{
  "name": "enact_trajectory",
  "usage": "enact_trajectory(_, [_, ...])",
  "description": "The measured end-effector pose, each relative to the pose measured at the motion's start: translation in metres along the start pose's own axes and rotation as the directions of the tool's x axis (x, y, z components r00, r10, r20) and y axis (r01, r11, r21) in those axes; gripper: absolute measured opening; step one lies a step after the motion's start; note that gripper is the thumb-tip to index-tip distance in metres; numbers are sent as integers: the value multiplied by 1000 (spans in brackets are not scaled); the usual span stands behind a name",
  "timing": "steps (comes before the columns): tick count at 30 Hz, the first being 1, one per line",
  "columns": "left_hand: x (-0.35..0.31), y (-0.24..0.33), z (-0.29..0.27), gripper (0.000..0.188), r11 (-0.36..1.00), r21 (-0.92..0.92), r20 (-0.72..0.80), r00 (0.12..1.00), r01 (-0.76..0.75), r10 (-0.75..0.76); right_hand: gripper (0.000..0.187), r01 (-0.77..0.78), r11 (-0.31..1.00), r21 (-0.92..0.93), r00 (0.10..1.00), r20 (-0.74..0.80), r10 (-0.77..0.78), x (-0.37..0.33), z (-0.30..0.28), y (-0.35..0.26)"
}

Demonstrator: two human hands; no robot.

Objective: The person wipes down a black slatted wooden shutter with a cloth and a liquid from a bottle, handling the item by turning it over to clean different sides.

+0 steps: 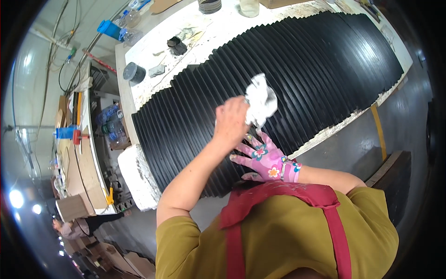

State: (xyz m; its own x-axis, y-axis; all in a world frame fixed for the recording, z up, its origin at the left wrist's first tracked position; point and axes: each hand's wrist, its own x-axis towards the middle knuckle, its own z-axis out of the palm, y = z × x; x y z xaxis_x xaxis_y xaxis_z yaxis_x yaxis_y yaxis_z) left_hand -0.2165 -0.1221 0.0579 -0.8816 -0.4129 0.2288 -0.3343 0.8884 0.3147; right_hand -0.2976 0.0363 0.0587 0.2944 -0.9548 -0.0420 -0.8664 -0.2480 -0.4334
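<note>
A long black pleated bellows cover (pixel 288 69) lies across the workbench, its folds closer together at the left and a smoother stretch at the far right. My left hand (pixel 231 118), bare, is closed on a crumpled white cloth (pixel 261 101) over the middle of the folds. Part of the cloth sticks up and out past my fingers. Just nearer to me, my right hand (pixel 267 160) wears a pink flowered glove. Its fingers are spread on the pleats by the cover's near edge, with nothing visible in them.
The white-topped bench (pixel 153 49) holds a dark cup (pixel 134 73), a grey block (pixel 157 70) and a blackened pot (pixel 176 45). Clear bottles (pixel 132 18) stand beyond. A white padded block (pixel 137 174) sits at the left end. Another person (pixel 74 229) is far off at lower left.
</note>
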Motion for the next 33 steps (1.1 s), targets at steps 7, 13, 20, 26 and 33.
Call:
enact_trajectory(7, [115, -165, -12, 37, 920, 260, -174, 952, 292, -253, 68, 53, 996, -69, 993, -103, -60, 4, 7, -3])
enact_trajectory(13, [93, -167, -30, 37, 994, -31, -125, 987, 101, -104, 62, 11, 1000, 12, 990, -142, -9, -1, -6, 9])
enact_trajectory(20, [113, -194, -73, 31, 900, 355, -230, 957, 254, -179, 57, 91, 995, 40, 973, -216, -80, 2, 4, 11])
enact_trajectory(26, [79, -193, -51, 38, 911, 385, -65, 989, 147, -133, 58, 91, 993, 80, 966, -251, -68, 1, -1, 8])
enact_trajectory(33, [123, -38, -48, 42, 981, -98, 89, 984, 166, -157, 60, -30, 998, 53, 974, -225, 41, 4, -31, 24])
